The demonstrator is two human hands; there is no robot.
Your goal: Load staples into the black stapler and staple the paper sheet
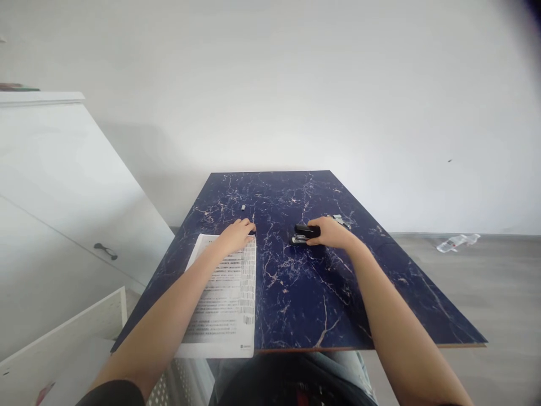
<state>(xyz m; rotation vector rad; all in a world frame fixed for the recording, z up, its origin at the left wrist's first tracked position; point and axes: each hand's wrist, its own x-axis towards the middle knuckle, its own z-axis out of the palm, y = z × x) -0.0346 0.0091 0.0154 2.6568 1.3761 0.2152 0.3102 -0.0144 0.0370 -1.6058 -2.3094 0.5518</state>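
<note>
Printed paper sheets (228,316) lie on the left part of the dark blue marbled table (291,293), their near edge jutting slightly past the table's front. My left hand (237,235) is at their top right corner, fingers closed on it; a small dark spot shows by the fingertips, too small to name. To the right, my right hand (332,232) grips a black stapler (305,230) from its rear end. The stapler's jaw points left, toward the sheets, with a gap of bare table between them.
A small whitish block (243,208) sits beyond my left hand. Partly hidden behind my right hand is a small silvery item (337,217). At left stands a white cabinet (63,197) with a dark handle (105,251). Clear plastic (457,243) lies on the floor at right.
</note>
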